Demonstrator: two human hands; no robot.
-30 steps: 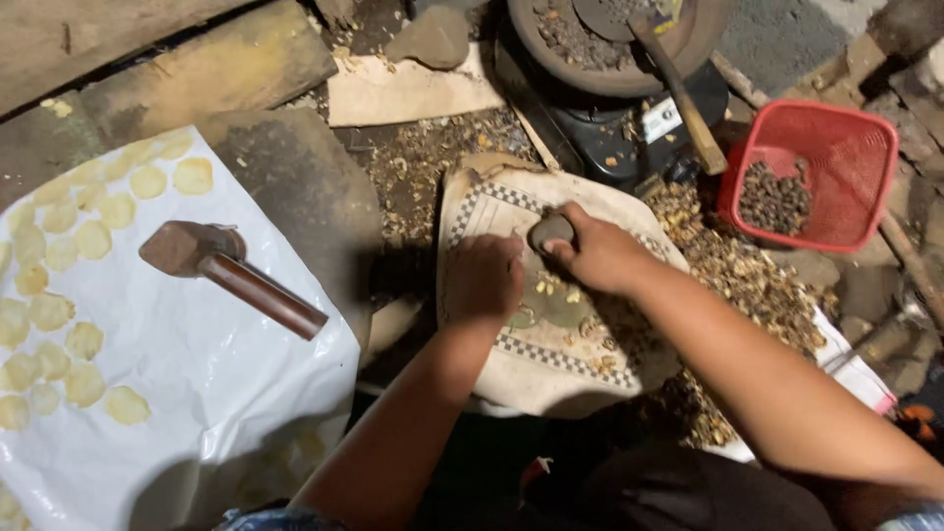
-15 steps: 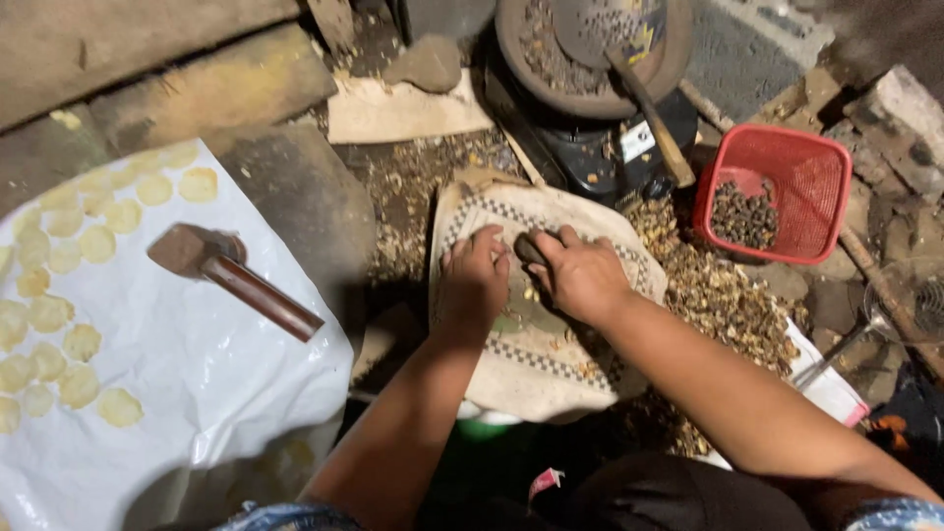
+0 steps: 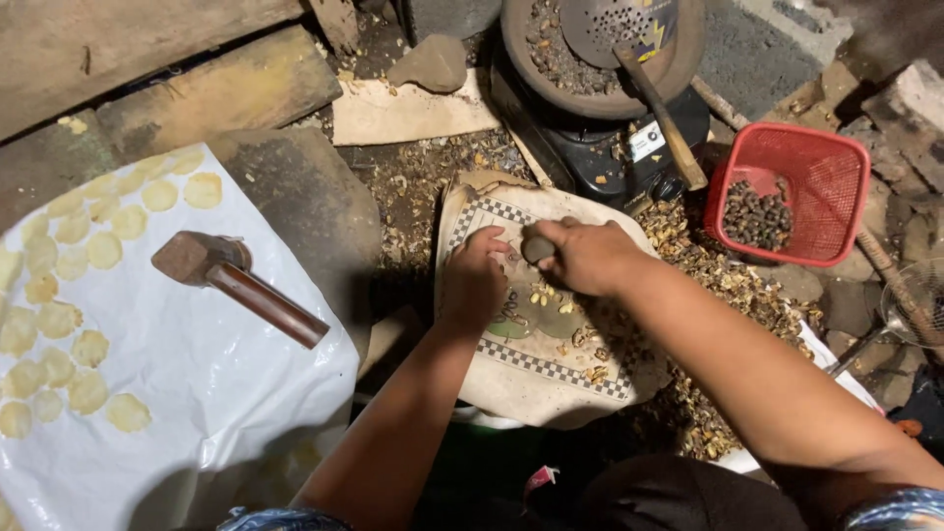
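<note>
Here, from the head camera, the right hand (image 3: 590, 258) is closed around a small grey rounded stone (image 3: 537, 247), holding it just above a cream cloth mat with a checkered border (image 3: 551, 369). The left hand (image 3: 474, 285) rests on the mat just beside it, fingers curled together, fingertips (image 3: 499, 239) near the stone. Small yellowish seeds (image 3: 540, 292) and shell bits lie scattered on the mat between the hands. To the right, a red plastic mesh basket (image 3: 824, 167) holds dark seeds. On the left, a wooden-handled mallet (image 3: 234, 282) lies on a white plastic sheet (image 3: 197, 393) among pale flattened discs (image 3: 59, 320).
</note>
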